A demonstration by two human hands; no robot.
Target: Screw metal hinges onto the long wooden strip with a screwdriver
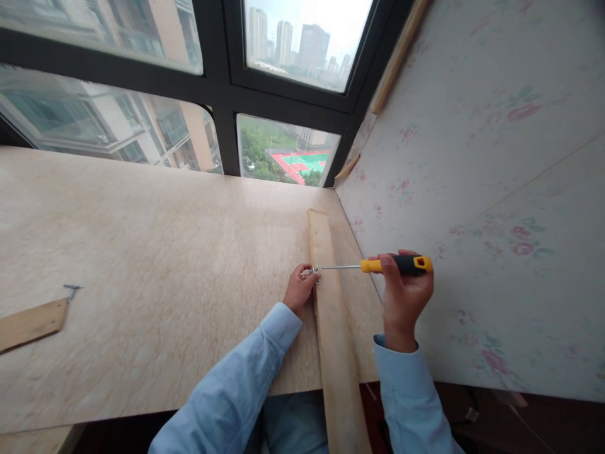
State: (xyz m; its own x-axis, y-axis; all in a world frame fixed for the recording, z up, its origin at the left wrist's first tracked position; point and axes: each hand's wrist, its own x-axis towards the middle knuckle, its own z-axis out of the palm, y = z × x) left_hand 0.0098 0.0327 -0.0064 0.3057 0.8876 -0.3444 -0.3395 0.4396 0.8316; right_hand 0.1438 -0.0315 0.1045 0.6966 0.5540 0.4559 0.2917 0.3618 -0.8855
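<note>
My right hand [407, 296] is closed around the black and yellow handle of a screwdriver [371, 265]. Its thin metal shaft points left, level above a long wooden board [333, 315]. The tip ends close to a small metal bracket [315, 271] at the board's left edge; whether it touches a screw I cannot tell. My left hand [300, 289] pinches this bracket between thumb and fingers against the board. The board lies lengthwise on the stone sill, its near end reaching past the front edge toward my lap.
At the left, a short wooden plank [35, 323] with a small T-shaped metal piece [72, 290] at its end lies on the marbled sill [165, 265]. A flower-papered wall [496, 189] rises close on the right. Dark-framed windows [222, 94] stand behind the sill.
</note>
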